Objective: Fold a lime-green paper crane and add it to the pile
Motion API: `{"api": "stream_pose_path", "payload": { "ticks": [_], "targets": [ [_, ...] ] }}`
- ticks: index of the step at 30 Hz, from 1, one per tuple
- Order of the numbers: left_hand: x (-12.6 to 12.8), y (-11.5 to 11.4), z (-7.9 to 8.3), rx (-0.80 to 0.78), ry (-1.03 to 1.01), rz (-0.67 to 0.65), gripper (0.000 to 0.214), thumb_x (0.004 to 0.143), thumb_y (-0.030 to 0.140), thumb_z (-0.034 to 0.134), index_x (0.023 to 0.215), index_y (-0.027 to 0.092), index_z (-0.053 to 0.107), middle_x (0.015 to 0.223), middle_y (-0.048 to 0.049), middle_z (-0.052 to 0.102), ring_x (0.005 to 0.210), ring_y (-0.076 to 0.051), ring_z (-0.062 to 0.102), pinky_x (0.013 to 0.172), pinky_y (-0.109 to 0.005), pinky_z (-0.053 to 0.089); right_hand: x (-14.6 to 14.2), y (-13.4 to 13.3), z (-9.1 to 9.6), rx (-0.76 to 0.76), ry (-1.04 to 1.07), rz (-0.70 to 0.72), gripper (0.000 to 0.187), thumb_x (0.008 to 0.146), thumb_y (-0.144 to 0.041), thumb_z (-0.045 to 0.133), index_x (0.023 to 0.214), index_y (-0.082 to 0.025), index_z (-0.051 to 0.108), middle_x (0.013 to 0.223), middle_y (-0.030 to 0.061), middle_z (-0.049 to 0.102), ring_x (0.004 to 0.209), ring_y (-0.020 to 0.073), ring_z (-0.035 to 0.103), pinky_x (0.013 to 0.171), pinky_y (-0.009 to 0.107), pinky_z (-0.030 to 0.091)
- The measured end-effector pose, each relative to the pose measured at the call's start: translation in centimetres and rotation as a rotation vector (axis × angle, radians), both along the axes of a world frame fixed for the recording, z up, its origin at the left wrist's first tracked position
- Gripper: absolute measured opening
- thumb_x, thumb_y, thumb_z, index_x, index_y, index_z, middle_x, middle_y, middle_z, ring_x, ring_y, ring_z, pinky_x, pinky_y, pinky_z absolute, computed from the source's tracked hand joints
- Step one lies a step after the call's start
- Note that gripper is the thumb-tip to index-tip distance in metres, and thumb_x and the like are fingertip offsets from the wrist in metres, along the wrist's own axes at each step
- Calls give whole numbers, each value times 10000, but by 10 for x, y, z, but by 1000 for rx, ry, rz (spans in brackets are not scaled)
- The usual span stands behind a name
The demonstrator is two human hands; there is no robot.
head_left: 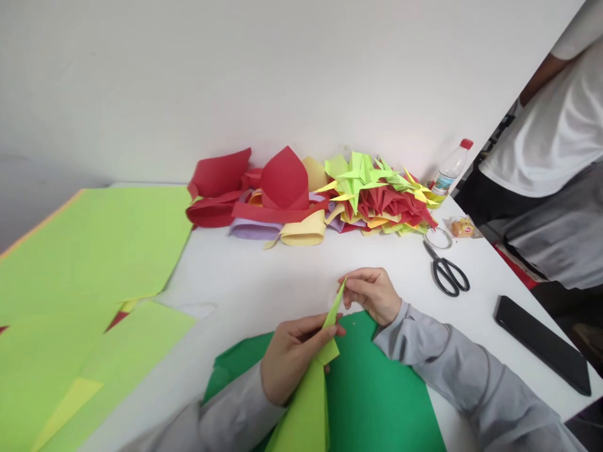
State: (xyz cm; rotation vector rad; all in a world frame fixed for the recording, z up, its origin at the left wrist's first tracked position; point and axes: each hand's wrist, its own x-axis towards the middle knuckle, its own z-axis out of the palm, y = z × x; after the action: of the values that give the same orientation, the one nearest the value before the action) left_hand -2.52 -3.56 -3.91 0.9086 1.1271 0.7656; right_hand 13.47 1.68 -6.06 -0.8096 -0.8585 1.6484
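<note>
A folded lime-green paper (306, 408) with a narrow pointed tip slants up over a dark green sheet (377, 383). My left hand (296, 351) is closed around it below the point, thumb on top. At the tip, my right hand (372, 292) pinches the paper's thin end between thumb and fingers. The paper's lower end runs out of view at the bottom edge, and part of it is hidden behind my left hand.
Large lime sheets (108, 245) cover the left side. Rolled red paper (285, 179) and a pile of folded paper shapes (377, 194) line the wall. At right are a bottle (450, 169), tape roll (438, 237), scissors (447, 273), black phone (541, 342), and a standing person (551, 144).
</note>
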Motion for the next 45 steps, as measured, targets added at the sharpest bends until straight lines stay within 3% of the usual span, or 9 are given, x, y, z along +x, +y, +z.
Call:
{"api": "stream_pose_path", "payload": {
  "ticks": [7, 12, 19, 33, 45],
  "targets": [
    [-1, 1, -10, 27, -53, 1, 475, 613, 420, 773, 996, 143, 724, 729, -20, 688, 443, -83, 499, 396, -215, 483, -1, 1, -2, 3, -36, -25, 242, 583, -316, 820, 698, -121, 733, 573, 28, 675, 424, 101, 579, 428, 226, 500],
    [-1, 1, -16, 107, -59, 3, 720, 672, 430, 736, 1316, 190, 525, 803, -26, 690, 491, -93, 505, 411, -241, 520, -1, 2, -3, -14, -28, -29, 262, 590, -346, 811, 670, -115, 718, 525, 21, 653, 406, 100, 570, 422, 224, 502],
    [-3, 2, -21, 147, -79, -24, 705, 687, 459, 723, 1311, 192, 531, 817, -28, 668, 492, -94, 507, 401, -240, 511, -1, 2, -2, -25, -21, 7, 285, 565, -339, 831, 705, -114, 727, 542, 28, 669, 441, 113, 602, 464, 236, 526],
    [-8, 7, -25, 194, -128, -222, 832, 757, 446, 668, 1460, 241, 274, 815, -11, 579, 528, -120, 556, 416, -255, 533, -2, 0, -5, -38, -35, 48, 323, 550, -367, 844, 720, -118, 730, 527, 18, 663, 458, 113, 605, 494, 248, 530],
    [-7, 6, -19, 203, 0, -220, 798, 754, 469, 648, 1440, 208, 335, 836, -29, 565, 484, -116, 550, 416, -274, 543, -2, 1, -8, -73, -2, 50, 296, 560, -346, 835, 698, -111, 720, 536, 23, 664, 457, 113, 606, 483, 239, 526]
  ]
}}
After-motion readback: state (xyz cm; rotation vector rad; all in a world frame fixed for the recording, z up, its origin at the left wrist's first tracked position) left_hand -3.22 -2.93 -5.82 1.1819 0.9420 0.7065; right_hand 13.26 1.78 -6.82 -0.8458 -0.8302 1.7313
